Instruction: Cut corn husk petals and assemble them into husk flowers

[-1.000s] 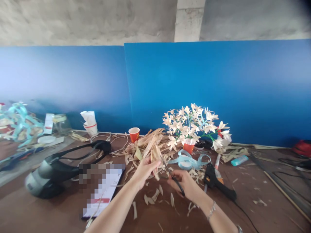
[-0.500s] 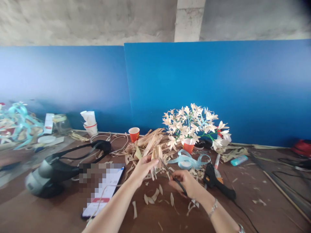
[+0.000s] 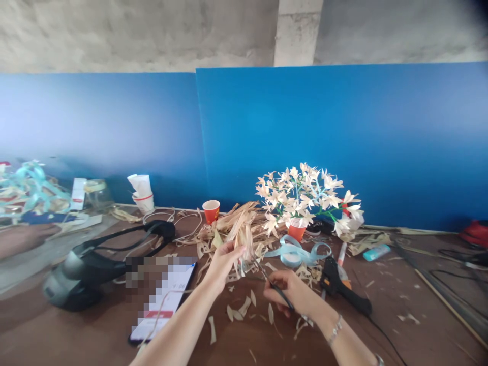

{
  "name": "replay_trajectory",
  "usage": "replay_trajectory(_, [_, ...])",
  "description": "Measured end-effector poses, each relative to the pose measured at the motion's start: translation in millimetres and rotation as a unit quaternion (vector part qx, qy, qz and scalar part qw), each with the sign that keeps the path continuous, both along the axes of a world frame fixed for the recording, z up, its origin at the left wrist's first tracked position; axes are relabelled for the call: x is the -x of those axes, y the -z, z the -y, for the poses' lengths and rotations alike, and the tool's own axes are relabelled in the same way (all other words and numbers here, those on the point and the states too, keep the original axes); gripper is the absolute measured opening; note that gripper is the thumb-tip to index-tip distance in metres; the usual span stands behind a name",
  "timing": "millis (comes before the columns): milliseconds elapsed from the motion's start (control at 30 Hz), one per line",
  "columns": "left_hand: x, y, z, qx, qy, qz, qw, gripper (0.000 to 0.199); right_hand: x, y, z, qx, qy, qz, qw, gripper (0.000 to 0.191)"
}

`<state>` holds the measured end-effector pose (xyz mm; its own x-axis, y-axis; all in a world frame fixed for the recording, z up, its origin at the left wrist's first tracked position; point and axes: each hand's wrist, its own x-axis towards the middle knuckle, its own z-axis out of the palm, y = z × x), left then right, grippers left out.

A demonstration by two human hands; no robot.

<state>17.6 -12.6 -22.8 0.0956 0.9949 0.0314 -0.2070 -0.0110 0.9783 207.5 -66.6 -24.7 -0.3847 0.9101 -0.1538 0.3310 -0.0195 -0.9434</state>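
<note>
My left hand [image 3: 224, 260] pinches a strip of pale dried corn husk [image 3: 244, 246] between thumb and fingers, above the middle of the table. In my right hand [image 3: 288, 288] is a pair of dark scissors [image 3: 281, 294]; the fingers are closed round the handles. The blades point up and left, with their tips beside the lower right edge of the husk. Whether the blades touch it I cannot tell. Beneath the hands lie several small husk clippings [image 3: 237, 313]. Behind the left hand is a loose heap of husks [image 3: 224, 223].
White husk flowers [image 3: 301, 198] stand in a red cup [image 3: 296, 231], behind light blue ribbon [image 3: 292, 252]. A black glue gun [image 3: 343, 287] lies right. Left are a phone [image 3: 168, 300], a headset [image 3: 72, 279] and a co-worker's blurred hand [image 3: 26, 240]. Another red cup [image 3: 211, 211] stands behind.
The husk in my left hand has tilted and shows a different side. My right hand and the scissors have shifted only slightly. A co-worker's hand has come further into view at the left.
</note>
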Motion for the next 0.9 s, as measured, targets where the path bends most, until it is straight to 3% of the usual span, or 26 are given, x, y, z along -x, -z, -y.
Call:
replay_trajectory(567, [-8.4, -1.6, 6.6, 0.09, -0.034, 0.059, 0.994, 0.028, 1.9, 0.5, 0.6, -0.003, 0.006, 0.008, 1.0, 0.025])
replay_trajectory(900, [-7.5, -1.3, 6.7, 0.111, -0.019, 0.092, 0.989, 0.028, 2.6, -5.0, 1.0, -0.005, 0.003, -0.004, 1.0, 0.03])
